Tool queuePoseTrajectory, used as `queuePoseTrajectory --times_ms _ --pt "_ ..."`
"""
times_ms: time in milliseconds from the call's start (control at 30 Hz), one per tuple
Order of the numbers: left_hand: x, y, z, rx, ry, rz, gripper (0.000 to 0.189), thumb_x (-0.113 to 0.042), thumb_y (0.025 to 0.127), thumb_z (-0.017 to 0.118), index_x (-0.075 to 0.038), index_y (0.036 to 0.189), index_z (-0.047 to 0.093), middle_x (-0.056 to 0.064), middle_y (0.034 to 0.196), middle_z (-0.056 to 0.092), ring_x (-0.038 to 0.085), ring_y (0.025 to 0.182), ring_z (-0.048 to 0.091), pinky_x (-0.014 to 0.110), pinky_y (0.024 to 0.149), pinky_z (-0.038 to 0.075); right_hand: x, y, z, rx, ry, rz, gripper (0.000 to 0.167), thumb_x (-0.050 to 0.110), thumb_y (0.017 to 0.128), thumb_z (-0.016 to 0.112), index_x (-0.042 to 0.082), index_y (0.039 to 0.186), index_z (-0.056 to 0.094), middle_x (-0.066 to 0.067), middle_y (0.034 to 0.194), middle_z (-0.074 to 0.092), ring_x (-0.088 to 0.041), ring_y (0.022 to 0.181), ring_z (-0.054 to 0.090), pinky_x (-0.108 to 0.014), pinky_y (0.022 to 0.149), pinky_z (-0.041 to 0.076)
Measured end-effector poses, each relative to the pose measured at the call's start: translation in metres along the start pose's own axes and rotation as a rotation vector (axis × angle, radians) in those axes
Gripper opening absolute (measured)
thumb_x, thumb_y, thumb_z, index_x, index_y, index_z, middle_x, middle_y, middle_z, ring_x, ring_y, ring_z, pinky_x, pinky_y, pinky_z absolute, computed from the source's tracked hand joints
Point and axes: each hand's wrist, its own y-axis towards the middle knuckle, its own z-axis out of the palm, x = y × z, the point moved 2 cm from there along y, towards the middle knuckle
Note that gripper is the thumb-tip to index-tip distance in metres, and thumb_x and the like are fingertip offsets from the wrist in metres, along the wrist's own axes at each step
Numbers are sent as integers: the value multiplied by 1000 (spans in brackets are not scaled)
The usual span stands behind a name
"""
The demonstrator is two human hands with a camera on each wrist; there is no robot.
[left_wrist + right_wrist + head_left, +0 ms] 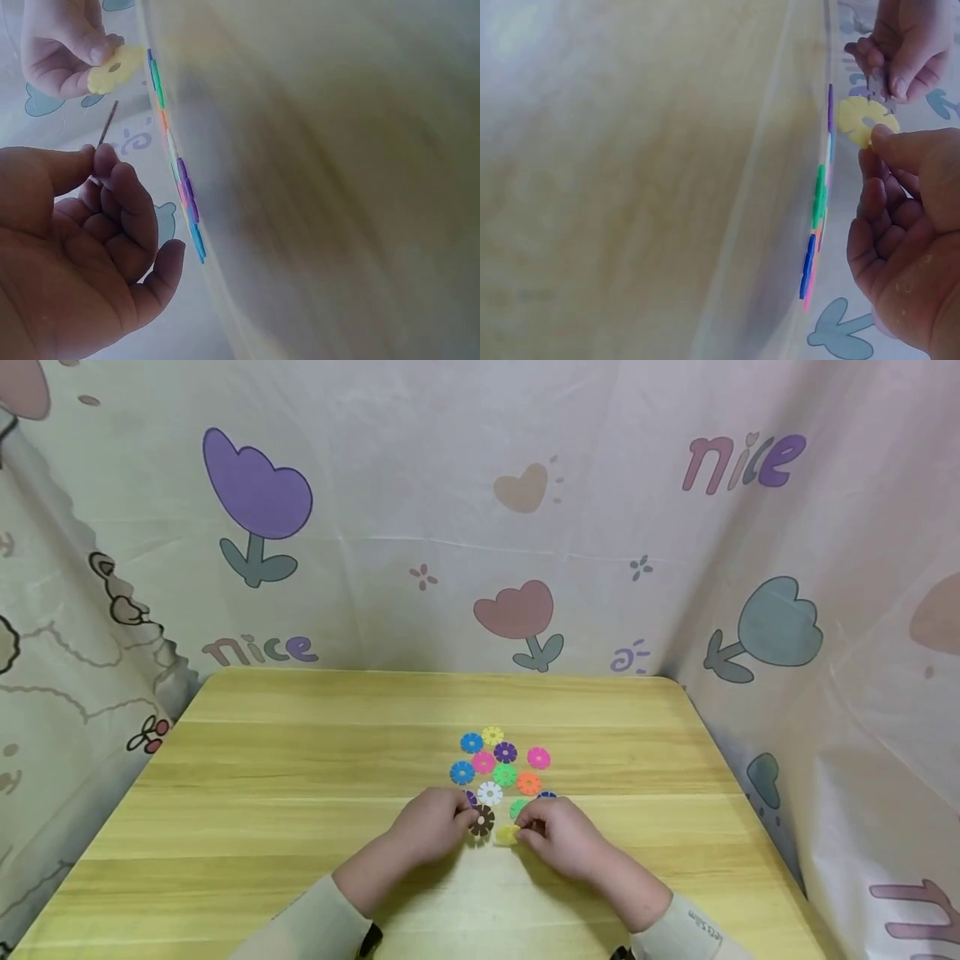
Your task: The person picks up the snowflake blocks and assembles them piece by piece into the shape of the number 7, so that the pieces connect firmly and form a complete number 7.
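Between thumb and forefinger, my left hand (433,823) pinches a dark brown notched plastic disc (482,820), held up off the table. In the left wrist view this disc (109,122) is seen edge-on. My right hand (564,837) pinches a yellow notched disc (507,835) by its edge; its round centre hole shows in the right wrist view (868,121). The two discs are close to each other, and whether they touch I cannot tell. Just beyond the hands lie a white disc (490,793), an orange disc (528,783) and a green disc (505,774).
More discs lie flat in a loose cluster: pink (538,757), blue (462,772), purple (506,752) and yellow (492,735). My hands partly cover a few near ones. The wooden table (300,760) meets a printed curtain (390,510) at its back and sides.
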Motion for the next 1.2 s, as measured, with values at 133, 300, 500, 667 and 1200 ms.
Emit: queuePoseTrajectory --times_ms 133,300,500,667,1200 --pt "-1 1 -1 -4 -42 -8 40 -22 107 63 -16 69 53 -4 64 46 11 57 43 29 55 40 0 1 0 -44 -2 -14 9 8 94 79 14 90 74 12 85 65 -3 75 57 -25 68 54" --pt "0 1 -1 -8 -83 -19 43 -22 108 61 -16 67 50 -4 62 42 11 55 41 28 53 37 0 -1 0 -104 14 -43 13 5 93 79 15 87 73 11 82 63 -2 72 55 -24 64 53" --pt "1 3 -1 -14 -93 -23 42 -21 109 59 -15 68 51 -4 64 45 12 58 41 29 55 38 -1 -1 -2 -176 24 -52 15 2 91 80 14 87 73 11 81 63 -2 71 55 -24 63 53" --pt "1 4 -2 -12 -106 -12 41 -21 109 59 -15 69 53 -3 66 46 12 60 42 29 56 38 -2 0 -4 -219 23 -71 16 1 90 81 14 87 73 11 80 63 -3 69 55 -23 61 53" --pt "-1 6 -1 -2 -133 20 38 -21 110 58 -8 74 61 -3 67 49 12 61 44 30 57 40 3 1 -5 -238 -14 -135 16 1 89 82 14 87 73 9 82 66 0 70 54 -23 62 53"
